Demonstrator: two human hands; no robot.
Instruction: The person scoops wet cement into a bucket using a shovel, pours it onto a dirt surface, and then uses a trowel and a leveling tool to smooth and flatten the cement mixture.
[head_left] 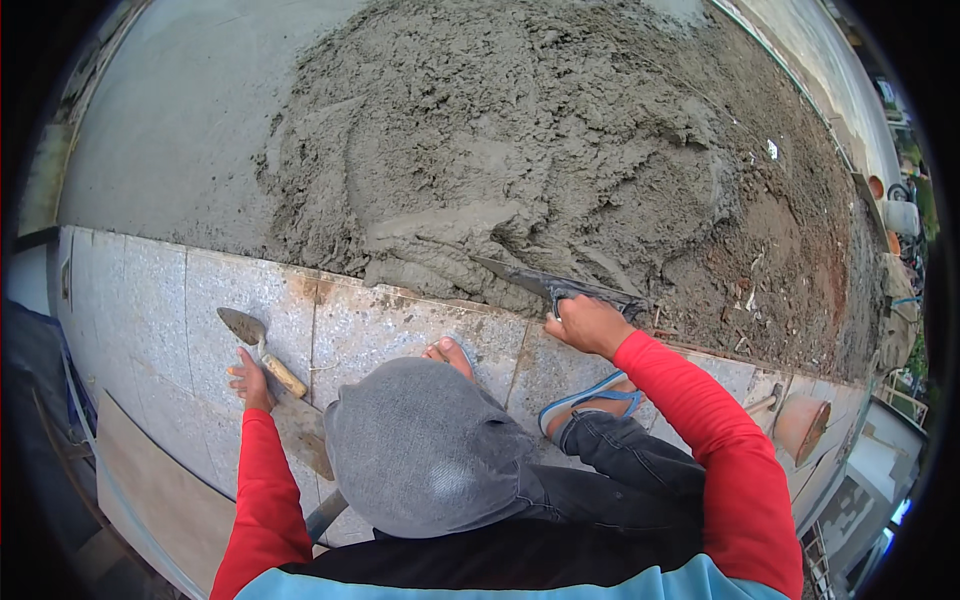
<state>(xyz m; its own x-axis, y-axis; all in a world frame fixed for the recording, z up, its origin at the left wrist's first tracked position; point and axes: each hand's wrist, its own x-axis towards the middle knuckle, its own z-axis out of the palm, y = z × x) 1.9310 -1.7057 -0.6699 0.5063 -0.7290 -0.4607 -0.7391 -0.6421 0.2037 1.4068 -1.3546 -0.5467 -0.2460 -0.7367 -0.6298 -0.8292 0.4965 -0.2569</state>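
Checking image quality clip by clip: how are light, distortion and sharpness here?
Head view: soft, diffuse light, no hard shadows on the grey mix; head view: strong fisheye, the pale surface at upper right curving along a black rim; head view: right hand and flat trowel fairly clear.

Pale speckled tiles [150,335] make up the floor around the left fingers [246,364]. A pointing trowel [243,326] lies on them, its blade ahead of those fingers and its wooden handle just to their right. Behind and left of them lies a brown board [155,500]. Behind the right fingers [572,316], a blue-strapped sandal [580,392] rests on the tiles; farther right sits a reddish round container [802,428]. Ahead of the right fingers, rough wet cement [480,150] covers the ground, with brown soil [790,250] to their right.
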